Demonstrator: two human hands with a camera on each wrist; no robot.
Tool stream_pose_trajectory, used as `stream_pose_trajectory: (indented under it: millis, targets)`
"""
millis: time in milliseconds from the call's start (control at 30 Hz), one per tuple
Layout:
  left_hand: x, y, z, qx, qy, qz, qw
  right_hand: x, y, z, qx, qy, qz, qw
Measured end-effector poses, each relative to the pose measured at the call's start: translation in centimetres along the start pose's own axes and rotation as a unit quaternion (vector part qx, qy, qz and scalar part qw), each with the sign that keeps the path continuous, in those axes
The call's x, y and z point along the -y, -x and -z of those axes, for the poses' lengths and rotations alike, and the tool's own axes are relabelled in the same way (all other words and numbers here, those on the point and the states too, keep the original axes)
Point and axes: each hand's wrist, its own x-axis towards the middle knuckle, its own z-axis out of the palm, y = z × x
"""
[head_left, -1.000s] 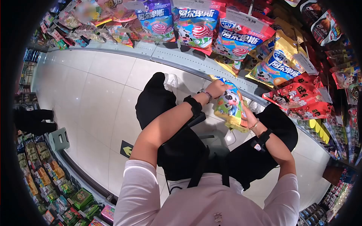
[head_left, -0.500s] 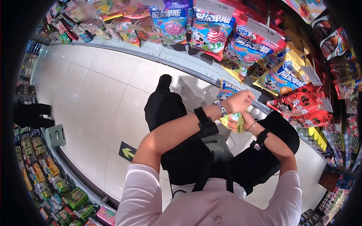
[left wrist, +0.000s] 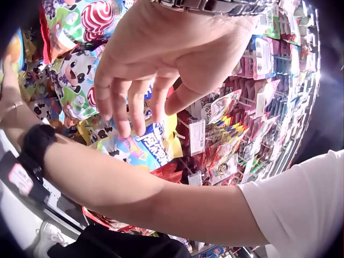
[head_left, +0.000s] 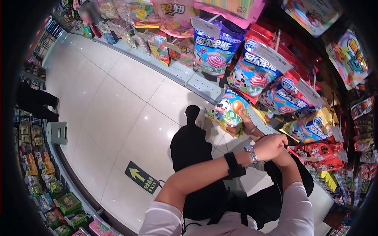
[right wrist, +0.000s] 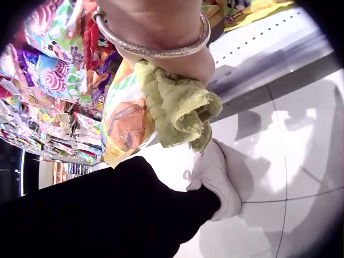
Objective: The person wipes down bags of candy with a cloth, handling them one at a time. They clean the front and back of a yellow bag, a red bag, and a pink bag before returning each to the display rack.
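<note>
A yellow-and-blue candy bag (head_left: 228,111) with a cartoon cow on its front is held near the shelf edge by my right hand (head_left: 246,121). That same hand also grips a crumpled green cloth (right wrist: 180,107) against the bag in the right wrist view. My left hand (head_left: 269,148) crosses over the right forearm (head_left: 284,159), holding nothing. Its fingers (left wrist: 122,107) hang loosely bent in the left wrist view, overlapping a hanging yellow candy bag (left wrist: 156,142) behind them.
Purple (head_left: 215,51) and red candy bags (head_left: 254,74) hang on hooks along the shelf (head_left: 179,72). Red packs (head_left: 321,155) lie lower right. Across the tiled aisle are a person's dark-clothed legs (head_left: 35,102), a grey-green stool (head_left: 57,133) and another goods rack (head_left: 69,202).
My left hand has let go of the candy bag and moved right, over the other forearm. The right hand has carried the bag forward, closer to the shelf. The head view has turned.
</note>
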Motion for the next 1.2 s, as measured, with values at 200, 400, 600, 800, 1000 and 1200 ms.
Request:
stream_pose_trajectory:
  millis: [200, 400, 600, 800, 1000, 1200]
  targets:
    - [-1.4, -0.1, 2.2, -0.003, 0.003, 0.027, 1.000, 0.4, -8.5, -3.2, -0.020, 0.047, 0.025, 0.998]
    - [-1.7, -0.9, 3.7, -0.054, 0.001, 0.034, 0.998, -1.0, -13.8, -4.8, -0.061, 0.186, 0.092, 0.976]
    - [-1.6, -1.4, 3.0, -0.050, -0.016, 0.033, 0.998, -2.0, -14.3, -3.7, -0.130, 0.317, 0.170, 0.924]
    - [-0.9, -1.2, 2.3, -0.044, -0.027, 0.015, 0.999, -0.2, -7.3, 0.5, -0.144, 0.314, 0.154, 0.926]
    - [-0.1, -1.3, 1.2, -0.017, -0.053, 0.028, 0.998, -2.5, -1.8, 10.9, -0.418, 0.255, 0.404, 0.773]
    - [0.4, -0.7, 0.2, 0.059, -0.053, 0.051, 0.996, -0.5, -2.2, 20.2, -0.336, 0.191, 0.219, 0.896]
